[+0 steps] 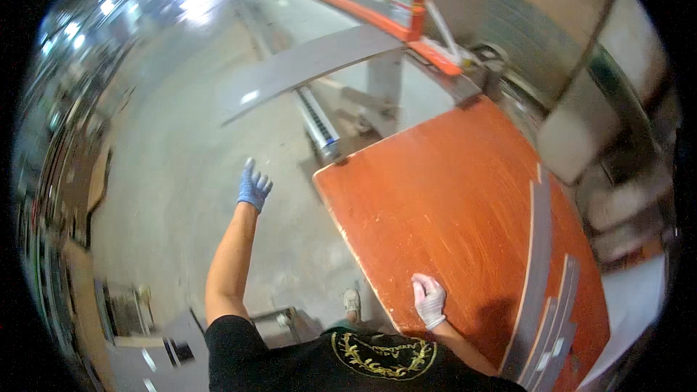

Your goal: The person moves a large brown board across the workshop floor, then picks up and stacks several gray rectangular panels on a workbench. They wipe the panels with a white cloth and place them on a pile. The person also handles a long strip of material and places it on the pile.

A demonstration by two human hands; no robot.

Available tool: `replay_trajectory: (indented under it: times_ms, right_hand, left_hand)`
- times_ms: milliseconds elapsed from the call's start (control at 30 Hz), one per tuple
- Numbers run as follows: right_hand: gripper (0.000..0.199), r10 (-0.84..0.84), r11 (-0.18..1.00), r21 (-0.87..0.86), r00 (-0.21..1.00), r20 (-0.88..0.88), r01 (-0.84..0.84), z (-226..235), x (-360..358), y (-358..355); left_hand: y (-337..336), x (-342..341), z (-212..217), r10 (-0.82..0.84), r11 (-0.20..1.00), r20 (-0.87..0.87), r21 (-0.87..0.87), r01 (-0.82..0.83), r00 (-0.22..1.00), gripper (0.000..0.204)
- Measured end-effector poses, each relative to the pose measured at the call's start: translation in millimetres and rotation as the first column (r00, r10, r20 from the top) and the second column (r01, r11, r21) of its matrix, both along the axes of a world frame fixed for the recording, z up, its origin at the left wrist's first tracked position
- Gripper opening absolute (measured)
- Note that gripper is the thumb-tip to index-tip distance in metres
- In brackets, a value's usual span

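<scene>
With the white-gloved right hand [429,299] pressed flat and empty on the orange counter [443,196] and the blue-gloved left hand [253,186] raised open toward the long grey strip [312,62] overhanging the far end, a centred grasp looks wisest.

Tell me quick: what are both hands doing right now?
Left hand: blue glove, open, raised in the air over the floor, holding nothing.
Right hand: white glove, open, resting flat on the orange-brown board, gripping nothing.
</scene>
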State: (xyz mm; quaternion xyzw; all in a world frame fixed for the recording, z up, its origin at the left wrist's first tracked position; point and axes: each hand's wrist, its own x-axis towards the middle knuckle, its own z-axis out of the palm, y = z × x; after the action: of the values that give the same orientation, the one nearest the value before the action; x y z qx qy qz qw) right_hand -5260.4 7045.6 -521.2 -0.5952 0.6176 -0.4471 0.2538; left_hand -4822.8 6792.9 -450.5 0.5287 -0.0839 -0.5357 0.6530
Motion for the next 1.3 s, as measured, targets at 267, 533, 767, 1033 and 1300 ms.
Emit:
replay_trajectory:
  times_ms: [267,533,767,1033,1300]
  right_hand:
    - [0.013,-0.042,0.996,-0.09,0.972,-0.231,0.022,26.6,-9.4,-0.2]
    - [0.011,-0.066,0.997,-0.058,0.965,-0.254,0.052,28.6,-13.8,0.9]
    - [0.008,-0.085,0.989,-0.142,0.965,-0.247,0.051,21.6,-19.6,8.0]
    - [0.046,-0.007,0.998,0.059,0.906,0.423,-0.02,-1.0,-37.6,-6.7]
    - [0.076,-0.097,0.959,0.166,0.281,0.955,-0.231,35.4,-111.5,-54.2]
  left_hand:
    - [-178.1,-15.2,-36.2,0.074,0.997,-0.217,-0.002,-0.077,0.973,0.079]
    - [-196.7,-19.9,-90.2,0.153,0.986,-0.344,-0.013,-0.167,0.927,0.018]
    - [-16.9,-138.6,-100.9,-0.139,0.965,-0.293,-0.255,0.062,0.946,0.012]
    - [205.3,-227.8,-39.0,-0.143,0.951,-0.061,-0.284,0.121,0.988,0.015]
    - [452.3,-170.0,70.0,-0.007,0.971,0.184,-0.235,0.051,0.983,0.022]
